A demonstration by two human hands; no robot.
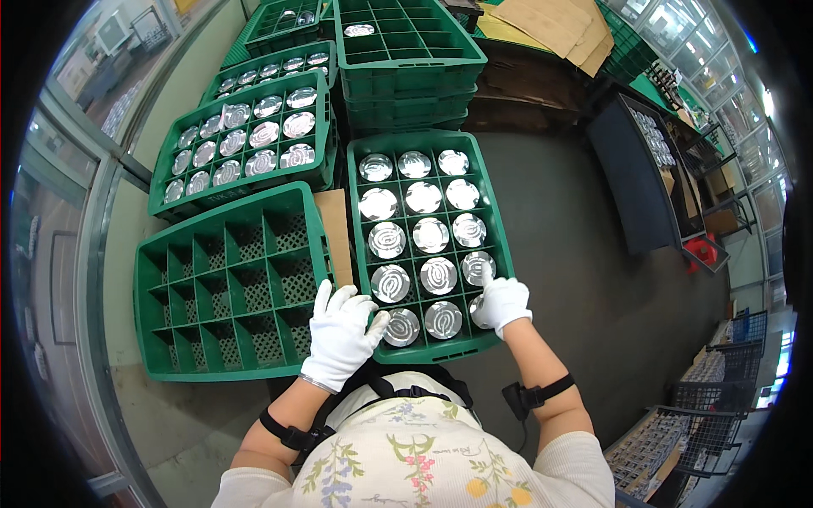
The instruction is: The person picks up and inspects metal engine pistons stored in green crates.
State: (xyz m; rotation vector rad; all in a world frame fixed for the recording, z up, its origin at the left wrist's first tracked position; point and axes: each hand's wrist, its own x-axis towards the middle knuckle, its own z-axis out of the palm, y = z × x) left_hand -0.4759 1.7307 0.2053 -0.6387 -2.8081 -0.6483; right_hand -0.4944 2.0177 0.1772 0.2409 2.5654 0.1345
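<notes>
Gloved L hand (pixel 343 334) open at near-L corner of full green crate (pixel 440 350); gloved R hand (pixel 506 303) by metal disc (pixel 477 312) in near-R corner cell, grip can't tell; poss. scuff/drop if hold slips on slick metal

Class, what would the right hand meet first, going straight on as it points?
Probably the shiny disc second-nearest in the right column of the crate below the hand; depth is unclear, they may already touch.

Hands (pixel 341 330) (pixel 506 303) apart, palms down; forearms (pixel 550 381) angle inward.
</notes>
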